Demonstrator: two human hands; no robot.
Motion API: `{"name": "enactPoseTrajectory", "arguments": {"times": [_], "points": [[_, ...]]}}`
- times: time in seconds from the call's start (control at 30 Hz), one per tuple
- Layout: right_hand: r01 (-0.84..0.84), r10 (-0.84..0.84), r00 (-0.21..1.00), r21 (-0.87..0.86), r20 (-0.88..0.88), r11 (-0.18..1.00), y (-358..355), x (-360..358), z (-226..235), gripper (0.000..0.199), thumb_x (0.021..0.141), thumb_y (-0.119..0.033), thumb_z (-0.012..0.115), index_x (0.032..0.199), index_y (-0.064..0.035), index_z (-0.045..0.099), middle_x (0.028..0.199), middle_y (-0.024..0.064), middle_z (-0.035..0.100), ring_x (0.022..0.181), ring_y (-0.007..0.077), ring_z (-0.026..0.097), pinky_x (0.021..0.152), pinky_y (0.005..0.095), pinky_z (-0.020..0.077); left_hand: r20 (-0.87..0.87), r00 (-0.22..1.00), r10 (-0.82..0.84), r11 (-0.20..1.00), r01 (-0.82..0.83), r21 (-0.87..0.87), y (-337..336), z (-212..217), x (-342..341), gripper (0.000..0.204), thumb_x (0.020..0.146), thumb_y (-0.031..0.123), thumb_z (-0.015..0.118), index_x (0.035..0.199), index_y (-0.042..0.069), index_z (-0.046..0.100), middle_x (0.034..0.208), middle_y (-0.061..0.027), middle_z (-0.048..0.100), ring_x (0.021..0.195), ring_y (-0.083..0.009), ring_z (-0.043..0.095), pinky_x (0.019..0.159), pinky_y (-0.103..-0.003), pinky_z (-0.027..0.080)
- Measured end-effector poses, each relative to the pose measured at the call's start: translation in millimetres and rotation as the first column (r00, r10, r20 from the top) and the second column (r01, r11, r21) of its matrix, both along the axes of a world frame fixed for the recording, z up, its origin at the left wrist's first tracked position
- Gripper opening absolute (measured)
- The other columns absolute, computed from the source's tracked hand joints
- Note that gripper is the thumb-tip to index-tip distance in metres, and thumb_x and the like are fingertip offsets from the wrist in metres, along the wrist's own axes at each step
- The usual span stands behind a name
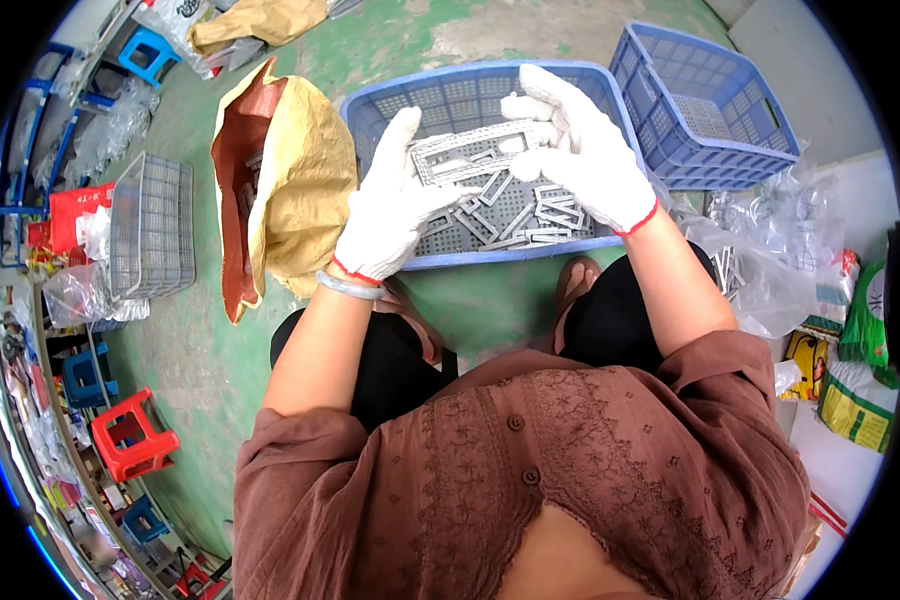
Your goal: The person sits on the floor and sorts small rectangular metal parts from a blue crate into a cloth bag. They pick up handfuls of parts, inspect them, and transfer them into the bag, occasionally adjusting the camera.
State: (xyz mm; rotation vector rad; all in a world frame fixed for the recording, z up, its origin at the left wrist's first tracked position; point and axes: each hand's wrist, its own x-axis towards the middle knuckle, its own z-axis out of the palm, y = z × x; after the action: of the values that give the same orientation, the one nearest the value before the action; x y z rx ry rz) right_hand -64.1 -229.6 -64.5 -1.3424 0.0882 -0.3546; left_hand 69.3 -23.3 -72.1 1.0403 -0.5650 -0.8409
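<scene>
White knitted gloves with red cuffs cover both hands. Between them is a bundle of grey rectangular frames [470,148], raised over a blue plastic crate [490,260]. My left hand [388,205] grips the bundle's left end, thumb along its near side and fingers at the far side. At the right end, my right hand [588,150] closes on the bundle with its thumb near and some fingers raised. Loose grey frames [560,212] lie jumbled on the crate's floor below. The gloves hide both ends of the bundle.
Left of the crate stands an open yellow woven sack [305,185] with grey pieces inside. A second blue crate [715,110] is at the far right. Clear plastic bags [770,260] lie to the right. A grey basket [150,230] and a red stool [135,437] stand left.
</scene>
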Motion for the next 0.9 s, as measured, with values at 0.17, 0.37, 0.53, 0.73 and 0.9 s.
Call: {"name": "enactPoseTrajectory", "arguments": {"times": [0.17, 0.37, 0.53, 0.73, 0.9], "points": [[0.081, -0.020, 0.976, -0.278, 0.215, 0.957, 5.1, 4.3, -0.5, 0.082, 0.084, 0.013, 0.057, 0.157, -0.0080, 0.025, 0.146, 0.0221, 0.045, 0.118, 0.0271, 0.060, 0.089, 0.0355, 0.0557, 0.373, 0.928, 0.020, 0.990, -0.070, 0.122, 0.8, 15.0, -4.8, 0.077, 0.083, -0.010, 0.064, 0.151, -0.001, 0.031, 0.142, -0.0208, 0.049, 0.116, -0.0268, 0.060, 0.091, -0.036, 0.054], [0.030, 0.004, 0.991, -0.252, 0.134, 0.967, 8.7, 4.9, 0.1, 0.086, 0.081, 0.011, 0.062, 0.157, -0.0080, 0.026, 0.148, 0.0212, 0.045, 0.123, 0.0296, 0.058, 0.094, 0.0359, 0.0534, 0.304, 0.950, 0.067, 0.997, -0.076, 0.019, 4.1, 8.2, -0.4, 0.067, 0.084, -0.010, 0.061, 0.146, -0.005, 0.038, 0.130, -0.0204, 0.059, 0.110, -0.0250, 0.063, 0.090, -0.033, 0.055], [0.148, -0.159, 0.987, -0.587, 0.033, 0.796, -1.7, 5.1, -6.8, 0.080, 0.080, -0.010, 0.080, 0.150, -0.0070, 0.040, 0.141, 0.0163, 0.055, 0.115, 0.0251, 0.065, 0.096, 0.0379, 0.0533, 0.363, 0.860, 0.359, 0.918, -0.395, 0.027, 15.8, 30.4, 14.4, 0.056, 0.084, -0.011, 0.057, 0.139, -0.008, 0.045, 0.123, -0.0197, 0.061, 0.107, -0.0234, 0.064, 0.090, -0.035, 0.057], [0.195, -0.245, 0.969, -0.487, -0.039, 0.851, -9.7, 8.1, -16.2, 0.074, 0.083, -0.013, 0.077, 0.148, -0.0055, 0.043, 0.138, 0.0202, 0.057, 0.109, 0.0228, 0.067, 0.092, 0.0359, 0.0542, 0.030, 0.707, 0.707, 0.696, -0.688, -0.204, 69.0, 50.6, 81.5, 0.032, 0.086, -0.002, 0.056, 0.117, -0.008, 0.054, 0.104, -0.0198, 0.064, 0.092, -0.0297, 0.068, 0.085, -0.042, 0.060], [0.164, -0.255, 0.963, -0.559, -0.088, 0.813, -10.0, 11.3, -15.1, 0.070, 0.083, -0.019, 0.077, 0.145, -0.0034, 0.047, 0.133, 0.0220, 0.062, 0.106, 0.0237, 0.069, 0.092, 0.0354, 0.0530, 0.469, 0.555, 0.687, 0.661, -0.745, -0.086, 107.6, 29.1, 125.5, 0.008, 0.089, 0.001, 0.059, 0.095, -0.004, 0.060, 0.095, -0.0159, 0.062, 0.092, -0.0285, 0.063, 0.095, -0.043, 0.055]]}}
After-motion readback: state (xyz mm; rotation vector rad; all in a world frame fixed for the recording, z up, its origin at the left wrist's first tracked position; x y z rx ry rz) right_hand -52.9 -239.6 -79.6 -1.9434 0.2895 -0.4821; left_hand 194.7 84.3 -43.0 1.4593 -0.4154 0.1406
